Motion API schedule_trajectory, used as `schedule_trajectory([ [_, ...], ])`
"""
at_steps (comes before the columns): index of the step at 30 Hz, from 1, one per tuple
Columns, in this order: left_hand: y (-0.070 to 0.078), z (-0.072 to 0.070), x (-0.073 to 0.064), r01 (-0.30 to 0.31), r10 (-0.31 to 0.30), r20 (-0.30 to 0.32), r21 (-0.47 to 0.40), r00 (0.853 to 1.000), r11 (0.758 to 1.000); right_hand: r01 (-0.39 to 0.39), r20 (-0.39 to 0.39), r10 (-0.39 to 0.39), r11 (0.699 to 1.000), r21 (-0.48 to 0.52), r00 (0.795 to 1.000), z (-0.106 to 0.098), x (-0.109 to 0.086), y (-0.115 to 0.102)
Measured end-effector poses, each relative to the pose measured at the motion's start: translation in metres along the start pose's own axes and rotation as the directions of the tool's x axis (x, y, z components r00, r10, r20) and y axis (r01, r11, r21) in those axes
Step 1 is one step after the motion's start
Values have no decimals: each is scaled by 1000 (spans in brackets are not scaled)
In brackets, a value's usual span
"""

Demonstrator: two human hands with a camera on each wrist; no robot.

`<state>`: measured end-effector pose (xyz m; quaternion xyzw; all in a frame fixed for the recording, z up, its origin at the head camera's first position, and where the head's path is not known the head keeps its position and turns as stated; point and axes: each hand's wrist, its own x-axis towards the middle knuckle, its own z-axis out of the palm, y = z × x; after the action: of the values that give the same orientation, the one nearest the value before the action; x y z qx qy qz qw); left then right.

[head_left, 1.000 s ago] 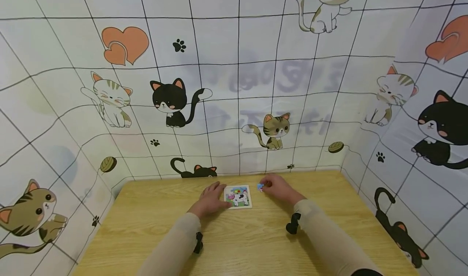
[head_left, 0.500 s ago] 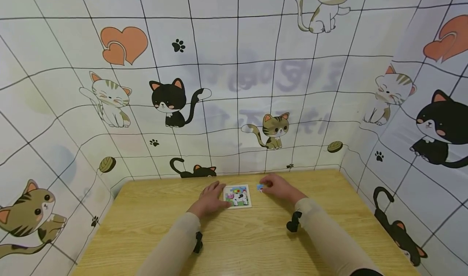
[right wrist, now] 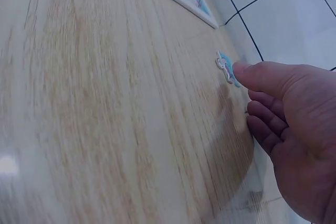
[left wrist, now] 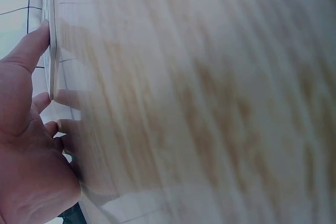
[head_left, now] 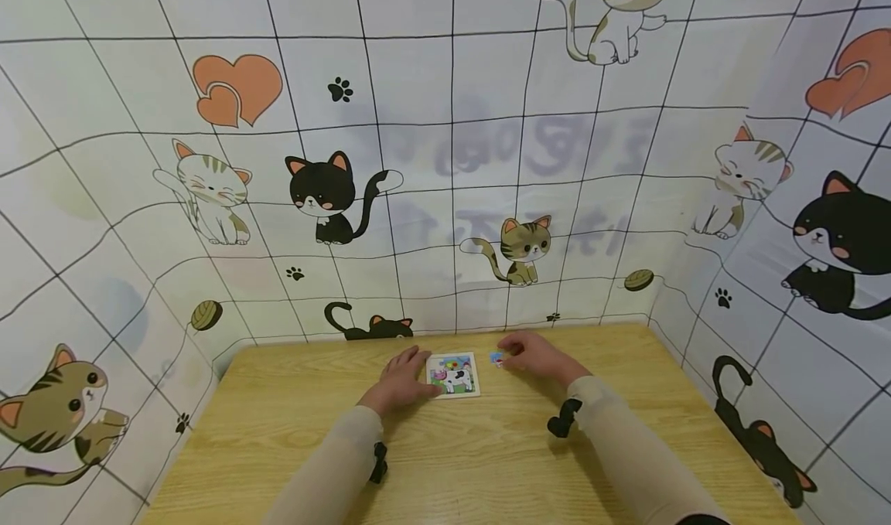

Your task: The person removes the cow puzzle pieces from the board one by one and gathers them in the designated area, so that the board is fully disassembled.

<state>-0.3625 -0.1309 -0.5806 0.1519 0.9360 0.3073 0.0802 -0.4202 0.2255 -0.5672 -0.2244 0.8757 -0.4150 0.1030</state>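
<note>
A small square jigsaw puzzle (head_left: 454, 378) with a black-and-white cow picture and a pale frame lies near the table's back edge. My left hand (head_left: 399, 381) is at its left side, thumb resting on the front left corner and the other fingers extended along the left edge. In the left wrist view the thumb (left wrist: 37, 45) lies on top of the board (left wrist: 52, 72). Just right of the puzzle, my right hand (head_left: 536, 356) pinches a small blue puzzle piece (head_left: 496, 359). Seen from the right wrist, the piece (right wrist: 227, 68) is at the thumb tip, close over the table.
The wooden table (head_left: 459, 463) ends at the back against a white wall covering (head_left: 418, 200) printed with grid lines and cartoon cats. Similar covering runs up on the left and right sides. Dark straps (head_left: 565, 418) sit on both sleeves near the wrists.
My right hand has shifted slightly to the right, and the piece in its fingers has turned a little. The left hand and the puzzle stay in place.
</note>
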Motion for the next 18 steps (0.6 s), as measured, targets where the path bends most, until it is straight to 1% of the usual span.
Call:
schedule_trajectory([
  [1,3,-2,-2,4,-4,5,-7,1000,1000,-8,-1,8,1000,9,1000,-1,0,0],
  [5,3,-2,-3,2,-2,3,-9,1000,1000,-23,-10,24,999,43,1000,-2,0,0],
  [9,-3,3,1,-12,12,-7,-9,1000,1000,-38,-15,39,997,70,999,-1,0,0],
  [10,-8,7,4,-20,20,-11,1,1000,1000,-41,-16,42,997,71,999,-1,0,-1],
  [12,-12,9,6,-27,27,-17,5,999,1000,-43,-29,45,997,62,999,0,1,-4],
  [15,-9,6,5,-11,11,-16,-2,1000,1000,-34,-53,36,999,36,998,3,3,-11],
  [16,-11,7,5,-14,14,-18,1,1000,1000,-28,-61,29,999,29,998,5,5,-14],
  [17,-7,5,3,-7,7,-16,-7,1000,1000,-22,-67,23,1000,20,998,7,6,-16],
  [18,-8,6,3,-8,8,-17,-7,1000,1000,-17,-66,18,1000,17,998,9,7,-20],
])
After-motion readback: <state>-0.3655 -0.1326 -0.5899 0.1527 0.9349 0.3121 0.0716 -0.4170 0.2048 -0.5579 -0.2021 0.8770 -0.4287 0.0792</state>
